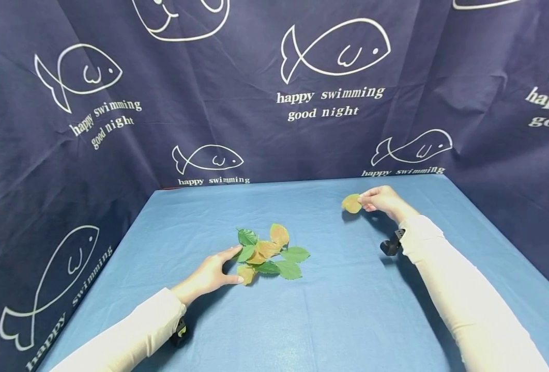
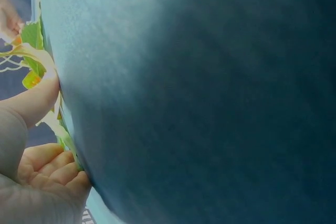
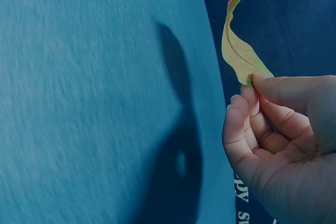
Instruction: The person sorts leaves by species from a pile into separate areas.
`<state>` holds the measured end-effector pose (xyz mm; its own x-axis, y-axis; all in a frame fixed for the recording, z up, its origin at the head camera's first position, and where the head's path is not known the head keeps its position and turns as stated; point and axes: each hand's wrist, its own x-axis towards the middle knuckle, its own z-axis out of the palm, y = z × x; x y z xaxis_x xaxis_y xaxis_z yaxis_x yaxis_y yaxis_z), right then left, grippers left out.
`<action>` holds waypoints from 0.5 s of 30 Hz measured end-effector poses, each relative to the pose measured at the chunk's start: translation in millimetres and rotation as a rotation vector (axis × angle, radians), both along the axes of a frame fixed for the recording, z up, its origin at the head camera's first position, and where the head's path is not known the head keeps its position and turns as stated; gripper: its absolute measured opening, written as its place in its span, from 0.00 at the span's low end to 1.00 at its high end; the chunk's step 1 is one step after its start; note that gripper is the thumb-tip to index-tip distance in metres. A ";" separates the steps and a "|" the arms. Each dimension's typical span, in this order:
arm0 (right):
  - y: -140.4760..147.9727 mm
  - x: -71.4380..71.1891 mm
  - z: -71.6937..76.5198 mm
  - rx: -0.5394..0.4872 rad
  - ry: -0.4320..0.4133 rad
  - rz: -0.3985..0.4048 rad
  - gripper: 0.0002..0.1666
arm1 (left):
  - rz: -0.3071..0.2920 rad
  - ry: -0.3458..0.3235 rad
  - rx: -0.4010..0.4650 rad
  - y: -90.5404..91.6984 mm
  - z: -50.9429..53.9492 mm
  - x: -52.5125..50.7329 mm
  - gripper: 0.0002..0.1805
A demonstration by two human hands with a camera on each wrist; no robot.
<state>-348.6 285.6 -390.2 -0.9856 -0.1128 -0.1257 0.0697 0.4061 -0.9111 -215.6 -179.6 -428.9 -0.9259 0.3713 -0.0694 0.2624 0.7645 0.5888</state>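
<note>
Between thumb and fingertips the right hand [image 1: 382, 200] pinches one yellow-green leaf [image 1: 351, 203], held just above the blue cloth toward the back right. The right wrist view shows this leaf [image 3: 239, 51] curled, its end in the pinch of the right hand [image 3: 283, 124]. At centre lies a loose cluster of several green and yellowish leaves [image 1: 268, 249], some overlapping. The left hand [image 1: 211, 274] rests at the cluster's left edge, thumb and fingers spread, thumb touching a yellowish leaf [image 1: 246, 274]. In the left wrist view the left hand [image 2: 47, 156] has its fingers extended beside the leaves.
A blue cloth [image 1: 325, 320] covers the table. Dark blue curtains [image 1: 256, 103] with white fish drawings and lettering hang behind it and at both sides. A small black device [image 1: 391, 245] is strapped at the right wrist, another [image 1: 179, 330] at the left.
</note>
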 end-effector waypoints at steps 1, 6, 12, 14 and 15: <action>2.0 -0.3 0.2 0.001 0.004 -0.001 0.21 | 0.002 0.000 -0.001 0.1 0.1 0.2 0.47; 11.7 -1.9 3.6 -0.002 0.006 -0.004 0.21 | 0.003 -0.007 -0.009 0.9 0.8 0.1 0.47; 24.6 -5.8 7.5 -0.016 -0.005 -0.015 0.19 | 0.011 -0.020 -0.005 0.9 0.9 -1.1 0.47; 29.5 -8.2 7.3 -0.029 -0.017 -0.018 0.19 | 0.012 -0.027 -0.008 0.6 1.2 -1.1 0.47; 32.0 -9.3 7.0 -0.031 -0.025 -0.020 0.19 | 0.009 -0.025 -0.013 0.2 1.1 -1.0 0.47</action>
